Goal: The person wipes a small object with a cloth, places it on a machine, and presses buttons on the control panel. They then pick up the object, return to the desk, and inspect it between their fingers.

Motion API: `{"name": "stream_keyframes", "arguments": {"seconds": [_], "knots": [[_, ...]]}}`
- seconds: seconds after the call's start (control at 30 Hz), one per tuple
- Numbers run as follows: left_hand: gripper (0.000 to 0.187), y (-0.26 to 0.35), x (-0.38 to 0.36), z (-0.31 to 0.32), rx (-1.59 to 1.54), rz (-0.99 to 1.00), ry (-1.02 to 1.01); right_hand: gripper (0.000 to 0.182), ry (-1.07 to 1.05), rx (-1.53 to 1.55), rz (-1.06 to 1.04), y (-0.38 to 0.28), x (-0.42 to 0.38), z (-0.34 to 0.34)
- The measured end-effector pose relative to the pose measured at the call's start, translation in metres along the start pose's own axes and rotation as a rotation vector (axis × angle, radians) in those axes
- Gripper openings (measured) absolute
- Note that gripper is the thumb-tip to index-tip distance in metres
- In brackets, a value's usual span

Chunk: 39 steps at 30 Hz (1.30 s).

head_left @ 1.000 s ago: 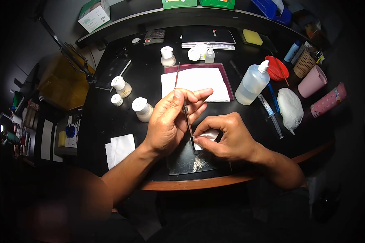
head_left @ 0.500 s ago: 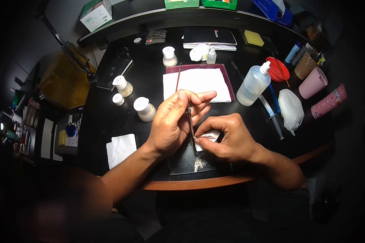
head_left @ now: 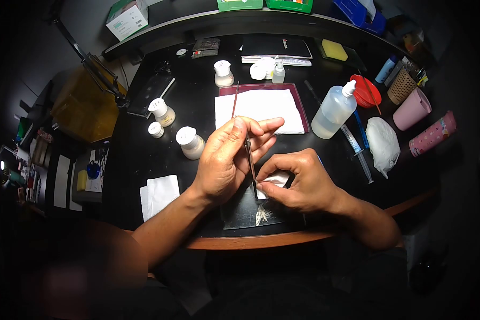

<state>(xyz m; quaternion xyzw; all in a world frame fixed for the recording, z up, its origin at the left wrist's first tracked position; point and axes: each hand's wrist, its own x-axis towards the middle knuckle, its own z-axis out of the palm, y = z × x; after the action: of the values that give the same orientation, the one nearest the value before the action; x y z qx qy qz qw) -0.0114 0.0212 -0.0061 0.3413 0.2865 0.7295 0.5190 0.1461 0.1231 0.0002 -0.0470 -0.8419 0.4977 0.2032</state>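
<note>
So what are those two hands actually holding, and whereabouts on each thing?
The left hand pinches a thin brush around mid-handle, tip down. The right hand grips a small white tissue by its edge.

black desk [head_left: 144, 154] | raised shelf [head_left: 250, 18] | dim room

The picture is dim, with bright light only in the middle, falling from above. The white cloth [head_left: 258, 110] shines brightest, and the clear bottle [head_left: 333, 110] has a small shine. The corners fade to black. The round lens bends the desk [head_left: 144, 154] edge into a curve. The bottom left is dark and blurry, so little shows there.
</note>
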Motion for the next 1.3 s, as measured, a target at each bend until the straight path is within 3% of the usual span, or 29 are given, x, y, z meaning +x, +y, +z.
{"name": "stream_keyframes", "arguments": {"seconds": [0.4, 0.73, 0.8, 0.93, 1.3], "knots": [[0.033, 0.0008, 0.0, 0.0013, 0.003, 0.001, -0.001, 0.008, -0.001, 0.007, 0.009, -0.0014, -0.0006, -0.0004], [0.031, -0.0018, 0.0006, 0.0015, 0.064, -0.007, -0.008, 0.007, 0.119, 0.018, -0.073, 0.0007, 0.0013, 0.0007], [0.028, -0.0015, 0.0001, 0.0027, 0.099, 0.019, 0.061, 0.008, 0.183, 0.051, -0.128, 0.0074, 0.0031, 0.0043], [0.022, 0.003, 0.001, 0.0078, 0.086, 0.061, 0.237, 0.009, 0.203, -0.003, -0.029, -0.0003, 0.0003, -0.0015], [0.031, 0.0038, -0.0001, 0.0043, 0.077, 0.066, 0.263, 0.007, 0.169, -0.082, -0.087, 0.0039, 0.0014, 0.0066]]}}
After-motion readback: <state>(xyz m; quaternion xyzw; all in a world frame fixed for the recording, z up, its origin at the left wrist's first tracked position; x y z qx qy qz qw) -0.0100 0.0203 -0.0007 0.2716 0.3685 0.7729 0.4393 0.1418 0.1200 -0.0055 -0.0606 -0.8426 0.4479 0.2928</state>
